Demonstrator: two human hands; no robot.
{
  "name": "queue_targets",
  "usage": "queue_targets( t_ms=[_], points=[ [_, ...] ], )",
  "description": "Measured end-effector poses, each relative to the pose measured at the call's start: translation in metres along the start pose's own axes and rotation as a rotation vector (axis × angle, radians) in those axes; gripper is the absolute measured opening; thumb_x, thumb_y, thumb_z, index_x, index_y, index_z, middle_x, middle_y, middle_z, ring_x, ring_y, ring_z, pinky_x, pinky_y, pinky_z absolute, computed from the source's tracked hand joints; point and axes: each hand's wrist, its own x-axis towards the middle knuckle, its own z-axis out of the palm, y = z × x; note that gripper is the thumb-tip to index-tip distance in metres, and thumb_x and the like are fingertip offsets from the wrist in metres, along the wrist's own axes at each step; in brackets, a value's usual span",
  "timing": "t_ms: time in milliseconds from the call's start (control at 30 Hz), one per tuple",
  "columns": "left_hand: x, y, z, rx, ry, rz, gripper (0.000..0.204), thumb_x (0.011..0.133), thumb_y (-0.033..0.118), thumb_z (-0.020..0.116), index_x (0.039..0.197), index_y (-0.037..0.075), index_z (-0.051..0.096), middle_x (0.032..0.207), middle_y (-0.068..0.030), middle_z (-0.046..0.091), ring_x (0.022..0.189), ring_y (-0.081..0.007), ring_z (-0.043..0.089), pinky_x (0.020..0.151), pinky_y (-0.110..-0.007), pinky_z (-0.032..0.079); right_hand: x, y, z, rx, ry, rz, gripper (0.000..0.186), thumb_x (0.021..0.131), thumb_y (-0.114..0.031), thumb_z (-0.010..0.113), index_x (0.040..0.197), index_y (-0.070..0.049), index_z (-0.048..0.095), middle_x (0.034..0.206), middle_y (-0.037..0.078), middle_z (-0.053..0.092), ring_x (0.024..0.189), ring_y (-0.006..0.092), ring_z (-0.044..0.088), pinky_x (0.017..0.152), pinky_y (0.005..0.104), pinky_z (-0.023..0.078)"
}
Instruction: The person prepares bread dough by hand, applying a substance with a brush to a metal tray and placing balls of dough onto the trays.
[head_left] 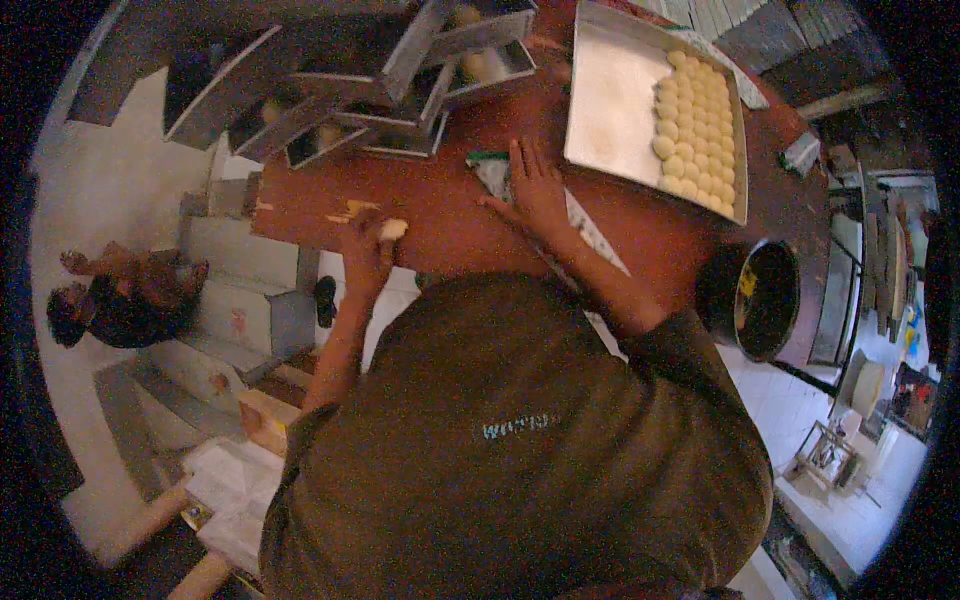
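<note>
My left hand (364, 247) is closed on a small pale piece of dough (393, 229) at the left part of the red-brown tabletop (665, 265). My right hand (532, 195) lies with fingers stretched out on a long, pale, patterned strip (598, 236) with a green edge, which runs diagonally under my forearm. Above and right of that hand, a rectangular tray (609, 100) holds rows of pale dough balls (700, 130) on its right half, with a white powdery surface on the left. Several dark metal tins (354, 52) stand at the back left, some with pale lumps inside.
A round black pan (768, 302) stands at the right table edge. At the left a person (128, 300) is near grey boxes (240, 250). Another person's forearms (145, 523) reach toward pale sheets (228, 480) at the lower left. Metal railings and a stand (825, 460) are at the right.
</note>
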Motion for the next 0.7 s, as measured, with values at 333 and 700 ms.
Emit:
queue_targets(
  t_ms=[333,700],
  points=[
    [-0.014,0.013,0.001,-0.909,-0.02,-0.417,0.026,0.097,0.023,0.066,0.111,0.002,0.068,0.108,-0.008,0.071,0.092,-0.0178,0.068,0.078,-0.033,0.054,0.028,-0.015,-0.037,0.096,-0.359,0.06,0.063,0.079,-0.047,0.078,0.123,-0.004,0.064,0.095,0.02,0.071,0.094,0.0374,0.068,0.09,0.0527,0.049],
    [-0.024,-0.066,0.048,0.44,-0.023,0.527,0.048,0.089,0.019,0.067,0.134,0.004,0.058,0.126,-0.0238,0.061,0.109,-0.0428,0.062,0.092,-0.048,0.051,0.018,-0.024,-0.108,0.781,-0.332,0.025,0.046,0.077,-0.038,0.084,0.102,-0.004,0.067,0.073,0.011,0.063,0.065,0.0172,0.055,0.064,0.0352,0.048]
  ],
)
